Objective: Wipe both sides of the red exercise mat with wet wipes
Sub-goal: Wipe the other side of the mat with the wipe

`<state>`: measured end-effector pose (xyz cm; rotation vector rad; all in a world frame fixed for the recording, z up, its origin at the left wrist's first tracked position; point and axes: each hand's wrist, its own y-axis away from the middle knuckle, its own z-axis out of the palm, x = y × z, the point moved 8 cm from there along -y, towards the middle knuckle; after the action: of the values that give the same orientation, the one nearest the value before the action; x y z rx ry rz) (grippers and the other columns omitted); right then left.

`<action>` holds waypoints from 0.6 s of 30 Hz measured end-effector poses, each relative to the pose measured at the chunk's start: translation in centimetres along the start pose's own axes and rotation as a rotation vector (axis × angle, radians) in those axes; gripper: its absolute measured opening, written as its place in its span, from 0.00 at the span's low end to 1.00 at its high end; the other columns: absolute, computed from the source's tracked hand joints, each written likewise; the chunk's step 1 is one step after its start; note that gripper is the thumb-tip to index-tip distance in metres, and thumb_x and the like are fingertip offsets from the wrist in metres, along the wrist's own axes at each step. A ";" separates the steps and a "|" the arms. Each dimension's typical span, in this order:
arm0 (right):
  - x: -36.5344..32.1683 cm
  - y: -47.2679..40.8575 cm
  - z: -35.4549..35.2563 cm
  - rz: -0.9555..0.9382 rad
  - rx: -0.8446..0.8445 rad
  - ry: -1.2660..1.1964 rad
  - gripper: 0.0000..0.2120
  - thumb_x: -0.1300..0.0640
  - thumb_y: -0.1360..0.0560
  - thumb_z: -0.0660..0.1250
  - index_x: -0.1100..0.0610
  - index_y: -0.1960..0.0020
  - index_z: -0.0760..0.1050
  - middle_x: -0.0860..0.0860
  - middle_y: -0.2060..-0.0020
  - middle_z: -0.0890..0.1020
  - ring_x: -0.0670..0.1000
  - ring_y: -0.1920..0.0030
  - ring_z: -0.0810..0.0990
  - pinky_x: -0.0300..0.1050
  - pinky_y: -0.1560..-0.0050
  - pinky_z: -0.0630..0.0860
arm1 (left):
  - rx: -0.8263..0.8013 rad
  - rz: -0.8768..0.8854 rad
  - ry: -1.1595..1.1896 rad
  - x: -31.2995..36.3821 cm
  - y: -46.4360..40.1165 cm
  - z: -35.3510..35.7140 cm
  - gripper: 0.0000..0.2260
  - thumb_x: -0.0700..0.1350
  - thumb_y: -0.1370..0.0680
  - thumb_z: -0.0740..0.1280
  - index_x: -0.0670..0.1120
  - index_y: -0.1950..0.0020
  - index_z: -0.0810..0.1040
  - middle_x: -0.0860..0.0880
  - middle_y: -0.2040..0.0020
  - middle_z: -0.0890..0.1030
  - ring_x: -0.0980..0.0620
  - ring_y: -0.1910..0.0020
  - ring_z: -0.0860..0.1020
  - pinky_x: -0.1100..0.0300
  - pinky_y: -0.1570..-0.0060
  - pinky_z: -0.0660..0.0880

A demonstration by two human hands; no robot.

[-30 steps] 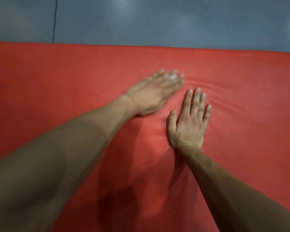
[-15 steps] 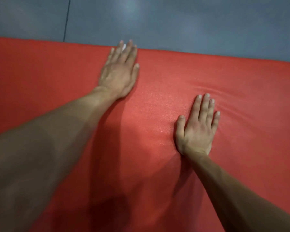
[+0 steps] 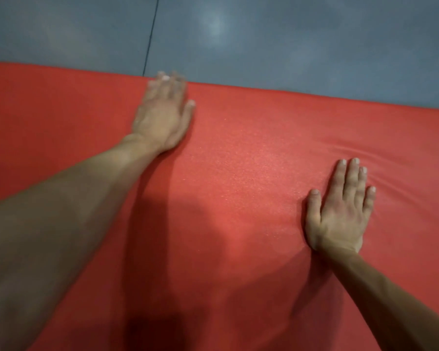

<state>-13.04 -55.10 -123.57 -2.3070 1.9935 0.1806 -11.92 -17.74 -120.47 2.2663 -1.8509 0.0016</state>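
The red exercise mat [image 3: 238, 198] lies flat and fills most of the view. My left hand [image 3: 162, 115] lies flat at the mat's far edge, fingers straight and blurred. A sliver of white wet wipe [image 3: 165, 77] shows under its fingertips; the rest of the wipe is hidden beneath the hand. My right hand [image 3: 340, 211] presses flat on the mat at the right, fingers straight and together, with small wrinkles in the mat beyond them.
Grey floor [image 3: 289, 41] with a dark seam line [image 3: 150, 39] runs beyond the mat's far edge. My shadow falls on the near part of the mat.
My left hand swept with the wipe from beside my right hand out to the far edge, then slid left along it. My right hand stayed pressed in place.
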 end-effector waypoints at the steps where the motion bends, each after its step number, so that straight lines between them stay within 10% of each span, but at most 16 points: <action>1: 0.0 0.1 0.0 -0.001 0.000 -0.004 0.37 0.43 0.21 0.49 0.58 0.17 0.48 0.55 0.17 0.49 0.55 0.17 0.46 0.59 0.19 0.44 | -0.035 0.142 -0.026 2.0 0.3 0.5 0.33 0.59 0.16 0.44 0.39 0.17 0.57 0.36 0.18 0.59 0.38 0.18 0.54 0.46 0.19 0.48; 4: -0.1 0.0 0.0 -0.003 0.017 -0.001 0.36 0.44 0.21 0.49 0.58 0.17 0.49 0.55 0.17 0.50 0.54 0.17 0.46 0.59 0.19 0.44 | -0.093 0.435 -0.099 3.8 1.3 1.4 0.34 0.62 0.16 0.42 0.44 0.15 0.52 0.44 0.15 0.52 0.45 0.16 0.48 0.49 0.18 0.45; 11: -0.2 0.0 0.1 -0.022 0.033 0.008 0.36 0.44 0.21 0.49 0.58 0.17 0.49 0.56 0.17 0.51 0.55 0.17 0.47 0.58 0.19 0.44 | 0.003 -0.098 -0.050 -11.6 -0.3 -1.2 0.32 0.58 0.15 0.45 0.38 0.18 0.58 0.37 0.18 0.60 0.37 0.18 0.57 0.44 0.19 0.52; 18: 0.0 0.0 0.2 -0.007 0.030 0.010 0.36 0.44 0.21 0.50 0.57 0.17 0.48 0.56 0.17 0.50 0.56 0.17 0.48 0.58 0.19 0.44 | -0.081 0.319 -0.012 3.5 2.1 1.4 0.35 0.62 0.17 0.39 0.42 0.15 0.49 0.42 0.15 0.49 0.42 0.16 0.46 0.48 0.18 0.44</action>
<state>-12.99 -55.11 -123.73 -2.3006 1.9781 0.1381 -13.46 -21.73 -121.03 1.9005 -2.1558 -0.0366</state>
